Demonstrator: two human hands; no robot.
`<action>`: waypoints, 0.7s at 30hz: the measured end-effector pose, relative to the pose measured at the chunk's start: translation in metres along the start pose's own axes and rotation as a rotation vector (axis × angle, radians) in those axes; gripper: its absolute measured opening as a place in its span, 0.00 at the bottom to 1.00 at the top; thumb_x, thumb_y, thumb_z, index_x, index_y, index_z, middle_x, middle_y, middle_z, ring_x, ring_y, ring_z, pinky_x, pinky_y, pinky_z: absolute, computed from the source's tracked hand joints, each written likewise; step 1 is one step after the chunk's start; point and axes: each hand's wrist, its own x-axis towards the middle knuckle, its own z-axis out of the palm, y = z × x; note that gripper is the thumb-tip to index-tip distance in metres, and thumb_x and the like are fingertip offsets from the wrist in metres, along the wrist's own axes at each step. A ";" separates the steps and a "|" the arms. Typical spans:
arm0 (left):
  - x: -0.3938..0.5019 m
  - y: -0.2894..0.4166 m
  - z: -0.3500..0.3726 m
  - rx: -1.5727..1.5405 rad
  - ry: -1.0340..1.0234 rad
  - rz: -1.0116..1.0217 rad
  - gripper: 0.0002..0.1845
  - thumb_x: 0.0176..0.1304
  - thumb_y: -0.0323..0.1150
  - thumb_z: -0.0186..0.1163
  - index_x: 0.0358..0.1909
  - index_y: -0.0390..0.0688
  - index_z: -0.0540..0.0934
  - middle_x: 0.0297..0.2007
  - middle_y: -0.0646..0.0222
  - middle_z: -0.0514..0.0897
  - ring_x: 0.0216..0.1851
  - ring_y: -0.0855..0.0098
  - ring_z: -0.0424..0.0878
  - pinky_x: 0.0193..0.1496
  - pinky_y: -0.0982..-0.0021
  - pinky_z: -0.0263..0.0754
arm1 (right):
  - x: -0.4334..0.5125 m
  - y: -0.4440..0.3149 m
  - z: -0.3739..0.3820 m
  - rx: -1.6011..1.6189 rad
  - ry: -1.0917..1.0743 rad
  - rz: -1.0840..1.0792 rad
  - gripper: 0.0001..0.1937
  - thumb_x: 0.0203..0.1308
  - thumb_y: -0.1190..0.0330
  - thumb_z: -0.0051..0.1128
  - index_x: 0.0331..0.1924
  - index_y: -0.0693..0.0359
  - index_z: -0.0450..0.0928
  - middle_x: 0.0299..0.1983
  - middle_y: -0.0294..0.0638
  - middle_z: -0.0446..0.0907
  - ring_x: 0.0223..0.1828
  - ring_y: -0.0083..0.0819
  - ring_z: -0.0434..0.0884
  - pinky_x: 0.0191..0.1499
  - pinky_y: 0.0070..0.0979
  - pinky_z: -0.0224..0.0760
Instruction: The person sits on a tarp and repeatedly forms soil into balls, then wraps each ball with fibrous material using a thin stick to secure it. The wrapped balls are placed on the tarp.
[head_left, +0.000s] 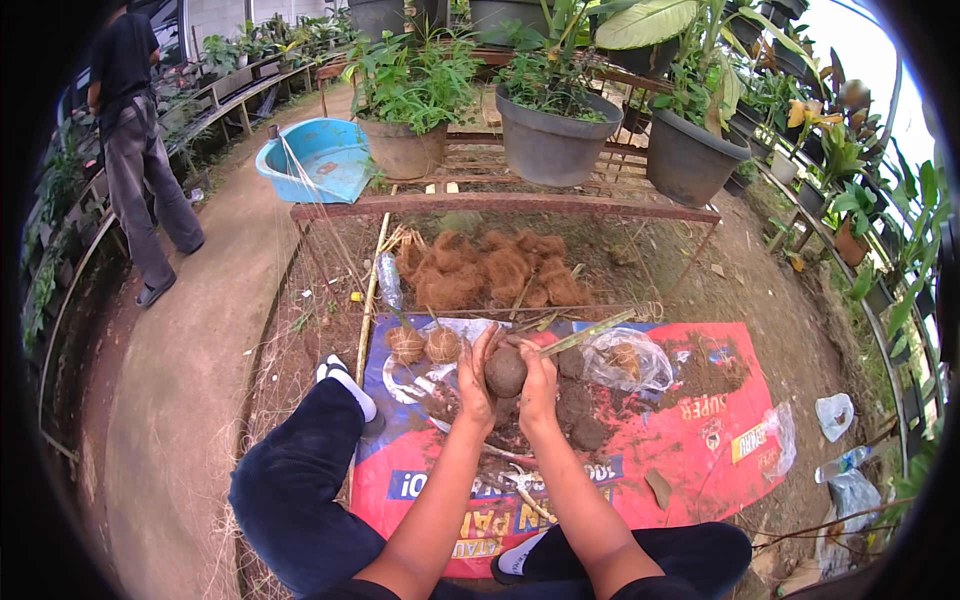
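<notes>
Between my cupped palms sits a round ball of dark soil. My left hand presses its left side and my right hand its right side. A long green leaf or stem slants away behind my right fingers; whether it joins the ball cannot be told. More soil lumps lie right of my hands on a red and blue printed sheet. Left of my hands are two fibre balls wound with string. Pruning shears lie between my forearms.
Brown coconut-like fibre is heaped beyond the sheet, beside a plastic bottle. A clear plastic bag lies at right. A rusty metal rack bears potted plants and a blue basin. A person stands on the left path.
</notes>
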 end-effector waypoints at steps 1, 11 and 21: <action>0.000 0.000 -0.003 -0.110 -0.012 -0.072 0.46 0.73 0.70 0.29 0.74 0.43 0.67 0.69 0.57 0.72 0.71 0.59 0.70 0.74 0.56 0.62 | 0.003 0.002 -0.005 -0.216 -0.043 -0.271 0.15 0.65 0.65 0.56 0.44 0.70 0.85 0.55 0.50 0.84 0.60 0.37 0.80 0.64 0.37 0.69; -0.002 -0.011 0.001 -0.008 0.111 -0.241 0.45 0.74 0.68 0.36 0.71 0.36 0.69 0.60 0.59 0.80 0.63 0.63 0.76 0.70 0.60 0.67 | 0.003 0.047 -0.009 0.178 0.203 0.055 0.11 0.69 0.68 0.55 0.40 0.68 0.86 0.42 0.45 0.88 0.44 0.36 0.86 0.56 0.33 0.77; 0.008 0.009 -0.014 0.340 -0.132 0.505 0.46 0.72 0.68 0.36 0.71 0.36 0.70 0.71 0.51 0.71 0.76 0.52 0.62 0.78 0.53 0.50 | 0.010 0.030 -0.012 0.013 -0.067 0.026 0.21 0.73 0.59 0.49 0.61 0.63 0.78 0.58 0.48 0.81 0.64 0.42 0.77 0.68 0.37 0.67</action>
